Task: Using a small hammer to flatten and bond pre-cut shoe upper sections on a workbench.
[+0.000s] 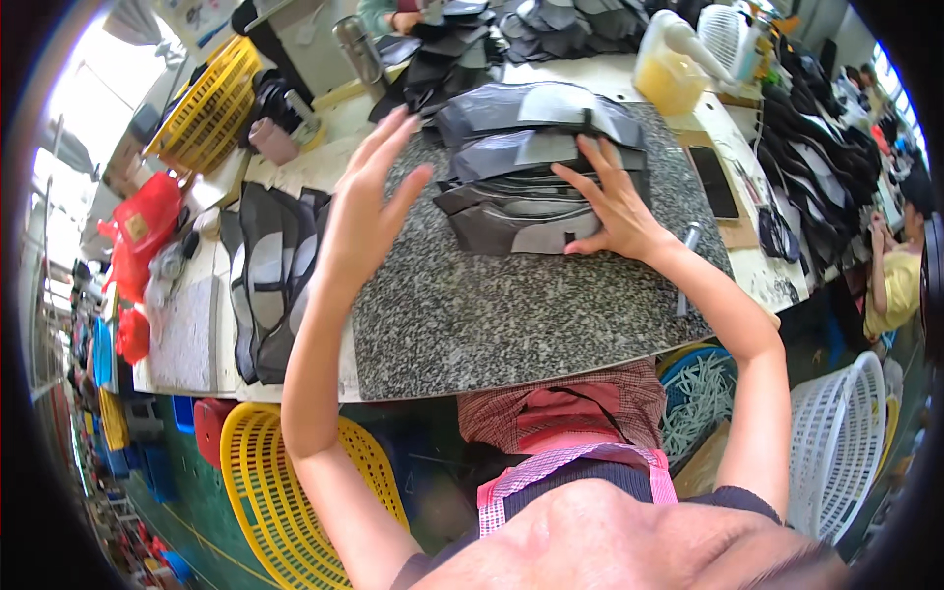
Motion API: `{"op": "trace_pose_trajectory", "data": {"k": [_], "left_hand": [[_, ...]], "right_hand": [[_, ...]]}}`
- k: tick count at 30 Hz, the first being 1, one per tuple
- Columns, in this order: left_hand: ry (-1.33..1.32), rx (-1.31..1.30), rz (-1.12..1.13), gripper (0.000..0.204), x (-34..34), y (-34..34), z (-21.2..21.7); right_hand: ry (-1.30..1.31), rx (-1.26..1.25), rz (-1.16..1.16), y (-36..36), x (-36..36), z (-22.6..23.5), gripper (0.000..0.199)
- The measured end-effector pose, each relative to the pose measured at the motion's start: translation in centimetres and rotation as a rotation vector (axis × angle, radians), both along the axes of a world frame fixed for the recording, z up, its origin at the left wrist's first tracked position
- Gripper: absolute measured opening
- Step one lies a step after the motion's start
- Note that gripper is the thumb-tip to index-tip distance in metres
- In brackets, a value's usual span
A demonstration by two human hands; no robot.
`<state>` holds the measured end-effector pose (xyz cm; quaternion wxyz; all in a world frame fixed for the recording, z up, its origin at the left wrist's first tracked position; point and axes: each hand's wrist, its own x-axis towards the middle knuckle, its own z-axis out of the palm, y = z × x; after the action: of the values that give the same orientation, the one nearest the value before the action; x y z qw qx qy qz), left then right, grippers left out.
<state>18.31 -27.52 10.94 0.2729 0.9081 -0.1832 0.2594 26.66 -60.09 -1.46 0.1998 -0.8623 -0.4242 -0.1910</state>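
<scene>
The stack [536,172] of grey cut pieces sits near the slab's [511,315] far edge. Right hand [610,202] presses flat on it; left hand [369,202] hovers open alongside. Better to square the edges with both palms.

My left hand [369,211] and right hand [615,202] are bare, both forearms without sleeves. Below the granite slab [492,315], I wear a dark top, pink-edged apron and red checked trousers.
</scene>
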Motion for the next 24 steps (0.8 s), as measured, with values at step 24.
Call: {"op": "trace_pose_trajectory", "data": {"k": [24], "left_hand": [[0.244, 0.666, 0.088, 0.054, 15.3, -19.1, -2.6]], "right_hand": [[0.697, 0.644, 0.086, -3.4, 10.7, 6.2, 0.088]]}}
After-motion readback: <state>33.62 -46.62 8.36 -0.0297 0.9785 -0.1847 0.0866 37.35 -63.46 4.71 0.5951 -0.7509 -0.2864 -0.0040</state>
